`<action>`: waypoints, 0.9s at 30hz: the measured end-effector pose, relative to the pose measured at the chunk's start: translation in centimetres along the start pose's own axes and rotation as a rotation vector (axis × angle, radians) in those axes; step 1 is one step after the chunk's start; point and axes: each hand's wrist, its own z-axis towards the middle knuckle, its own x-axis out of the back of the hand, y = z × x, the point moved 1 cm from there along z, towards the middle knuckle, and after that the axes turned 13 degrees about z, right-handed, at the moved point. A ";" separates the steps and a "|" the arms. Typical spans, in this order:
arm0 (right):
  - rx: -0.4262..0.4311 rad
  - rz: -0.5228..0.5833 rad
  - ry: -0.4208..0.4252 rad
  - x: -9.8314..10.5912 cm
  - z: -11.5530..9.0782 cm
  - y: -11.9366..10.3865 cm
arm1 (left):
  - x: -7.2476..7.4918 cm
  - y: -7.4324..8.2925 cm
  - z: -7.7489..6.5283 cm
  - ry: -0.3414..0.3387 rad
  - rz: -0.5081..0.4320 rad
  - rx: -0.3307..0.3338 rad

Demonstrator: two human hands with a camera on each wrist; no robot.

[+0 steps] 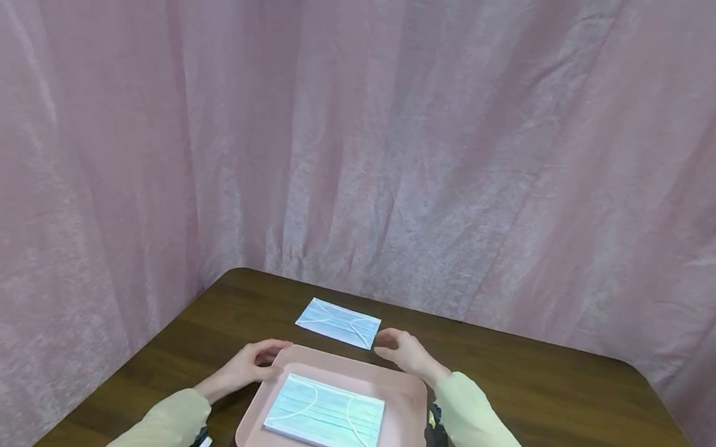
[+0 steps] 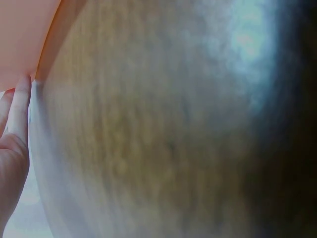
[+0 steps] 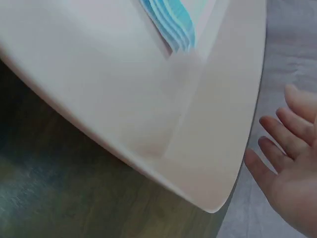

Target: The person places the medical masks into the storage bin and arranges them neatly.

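A stack of light-blue face masks (image 1: 324, 418) with white ear loops lies in a shallow pink tray (image 1: 402, 427). At the tray's far left corner, my left hand (image 1: 241, 371) holds the rim between thumb and fingers; in the left wrist view its straight fingers (image 2: 21, 106) meet the corner. A single face mask (image 1: 338, 322) lies flat on the table beyond the tray. My right hand (image 1: 408, 355) is beside that mask's right end, past the tray's far rim, fingers slightly bent and apart. Nothing shows in its palm (image 3: 302, 193) in the right wrist view.
The dark wooden table (image 1: 539, 395) extends to the right of the tray, with rounded far corners. A pink curtain (image 1: 363, 148) hangs close behind its far edge and along the left side.
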 end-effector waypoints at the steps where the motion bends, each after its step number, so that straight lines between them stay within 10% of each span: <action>1: -0.002 -0.018 -0.029 -0.2 0.2 0.1 | 0.0 -0.1 0.0 0.000 -0.003 0.002; 9: -0.066 -0.118 -0.203 -1.0 0.8 -0.1 | 0.0 -0.2 0.1 -0.023 -0.023 0.009; 27: -0.238 -0.154 -0.261 -1.5 1.4 0.2 | 0.2 0.1 0.1 -0.024 0.029 0.038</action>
